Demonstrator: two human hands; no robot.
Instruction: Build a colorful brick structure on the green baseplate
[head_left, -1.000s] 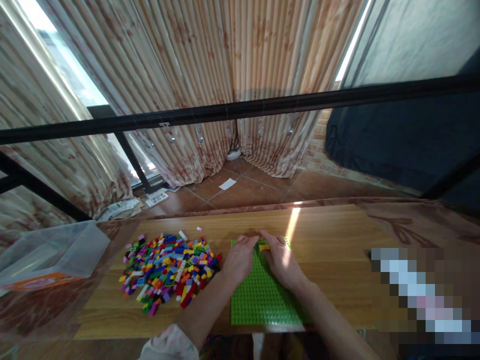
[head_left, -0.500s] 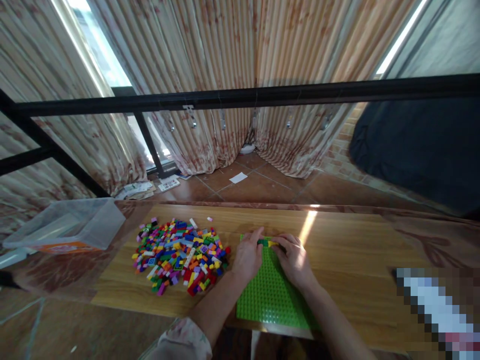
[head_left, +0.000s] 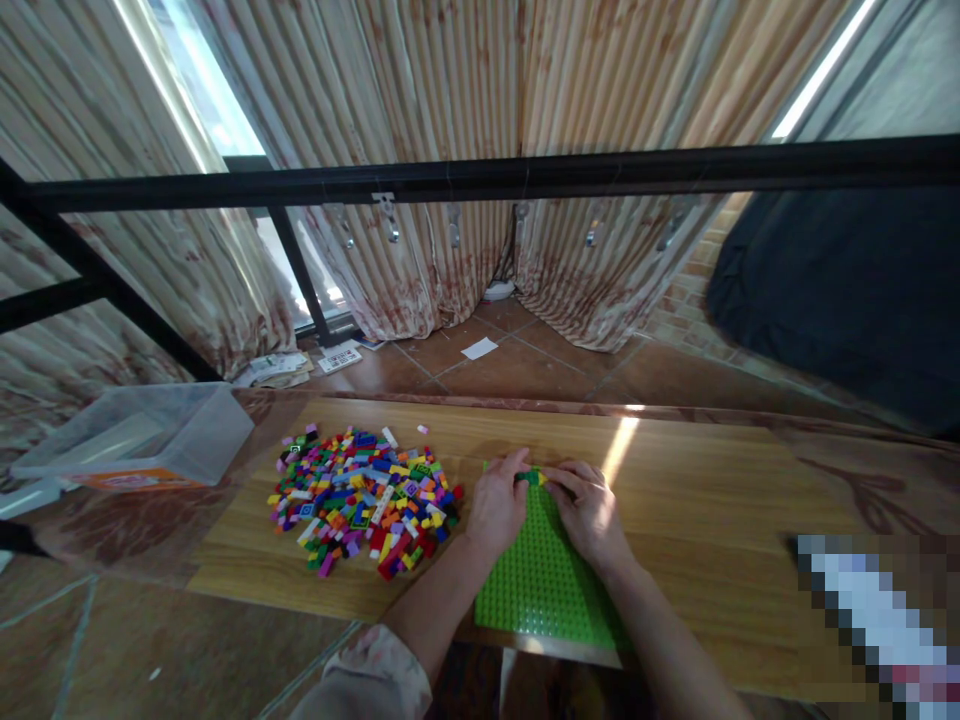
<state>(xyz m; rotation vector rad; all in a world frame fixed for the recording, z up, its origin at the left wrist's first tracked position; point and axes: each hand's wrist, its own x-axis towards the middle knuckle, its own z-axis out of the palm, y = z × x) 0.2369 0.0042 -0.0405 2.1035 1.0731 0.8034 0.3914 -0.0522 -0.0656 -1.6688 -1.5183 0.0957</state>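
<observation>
A light-green studded baseplate (head_left: 536, 590) lies on the wooden board in front of me. At its far edge sit a dark-green toy brick (head_left: 531, 477) and a small yellow toy brick (head_left: 544, 480), side by side. My left hand (head_left: 498, 502) is closed, its fingertips against the green brick from the left. From the right, my right hand (head_left: 589, 508) pinches at the yellow brick, one finger reaching over it. Fingers partly cover both bricks, so whether they are pressed onto the studs I cannot tell.
Left of the baseplate spreads a loose heap of mixed toy bricks (head_left: 367, 500). A clear plastic box (head_left: 180, 430) stands beyond the far left of the wooden board (head_left: 697, 520). Behind are a black metal rail (head_left: 480, 180) and curtains (head_left: 442, 90). A pixelated patch covers the lower right.
My right fingers have shifted slightly left over the yellow brick, covering more of it. Both hands stay at the baseplate's far edge. The view has moved a little.
</observation>
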